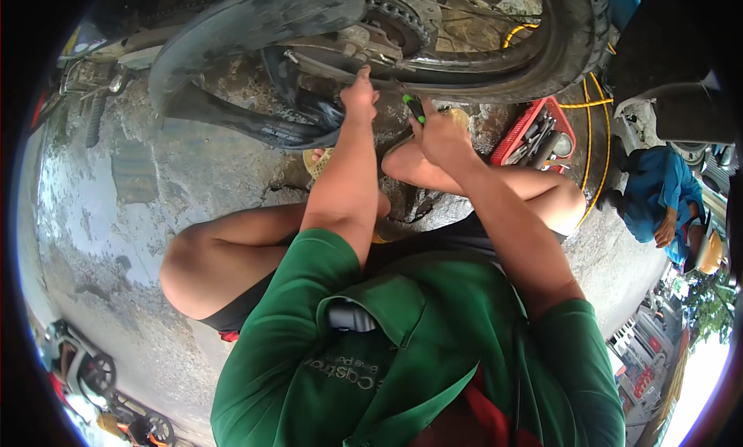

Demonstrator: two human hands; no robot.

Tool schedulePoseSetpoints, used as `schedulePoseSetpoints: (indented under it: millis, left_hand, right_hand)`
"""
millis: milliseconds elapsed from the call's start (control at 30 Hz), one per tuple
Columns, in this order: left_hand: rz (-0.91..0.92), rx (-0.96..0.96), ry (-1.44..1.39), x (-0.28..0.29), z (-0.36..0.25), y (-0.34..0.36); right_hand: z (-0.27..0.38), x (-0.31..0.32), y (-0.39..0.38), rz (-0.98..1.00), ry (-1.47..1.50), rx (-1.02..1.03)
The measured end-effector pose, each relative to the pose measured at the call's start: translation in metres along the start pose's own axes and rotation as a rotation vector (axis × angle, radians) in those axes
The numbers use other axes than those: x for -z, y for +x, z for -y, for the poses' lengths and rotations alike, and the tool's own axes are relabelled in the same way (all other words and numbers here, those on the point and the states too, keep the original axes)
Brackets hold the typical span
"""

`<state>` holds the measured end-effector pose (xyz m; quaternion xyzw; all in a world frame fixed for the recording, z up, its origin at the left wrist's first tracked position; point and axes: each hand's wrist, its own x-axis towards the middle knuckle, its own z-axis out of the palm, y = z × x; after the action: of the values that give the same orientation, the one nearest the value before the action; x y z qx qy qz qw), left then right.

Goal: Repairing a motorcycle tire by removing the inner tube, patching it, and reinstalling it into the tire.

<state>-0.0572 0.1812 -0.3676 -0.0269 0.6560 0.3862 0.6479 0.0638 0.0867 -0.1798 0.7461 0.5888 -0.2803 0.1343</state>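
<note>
While hands [445,140] are near wheel [542,77] | patchy concrete floor [139,253] | person [652,185] right

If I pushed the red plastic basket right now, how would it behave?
The red plastic basket would probably feel heavy, being loaded with metal tools. Its thin-looking sides might flex a little. The rough ground could make it drag.

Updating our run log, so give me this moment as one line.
Left hand: at the wheel; right hand: gripping green-and-black tool handle, near the wheel; nearby: red basket holding tools
</note>
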Motion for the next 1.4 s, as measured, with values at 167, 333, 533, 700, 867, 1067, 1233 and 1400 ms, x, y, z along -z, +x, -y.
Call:
schedulePoseSetpoints:
  millis: [167, 333, 533, 700, 867, 1067, 1233, 1400]
  left_hand:
    - [-0.014, 0.014, 0.041, 0.008, -0.01, 0.006]
    - [0.003, 0.068, 0.049, 0.003, -0.01, 0.018]
    - [-0.087, -0.17, 0.291, -0.002, -0.011, 0.006]
    - [-0.427, -0.905, 1.34, 0.01, -0.008, -0.064]
    - [-0.058, -1.417, 1.714, 0.008, -0.016, -0.094]
    - [0.05, -1.255, 1.856, 0.003, -0.022, -0.088]
    - [0.08, -1.066, 1.934, -0.009, -0.034, -0.103]
    - [0.091, -0.937, 1.987, -0.022, -0.04, -0.11]
  right_hand:
    - [-0.044, -0.005, -0.042, -0.1, 0.371, 0.046]
    - [-0.097, 0.016, -0.106, -0.215, 0.512, 0.149]
    - [-0.147, 0.034, -0.157, -0.244, 0.653, -0.053]
    - [-0.22, 0.043, -0.178, -0.643, 0.46, -0.112]
    - [-0.338, 0.061, -0.205, -0.757, 0.573, -0.534]
    - [-0.473, 0.028, -0.202, -0.83, 0.542, -0.755]
    - [-0.545, 0.002, -0.193, -0.967, 0.567, -1.03]
    - [-0.571, 0.019, -0.198, -1.064, 0.561, -1.015]
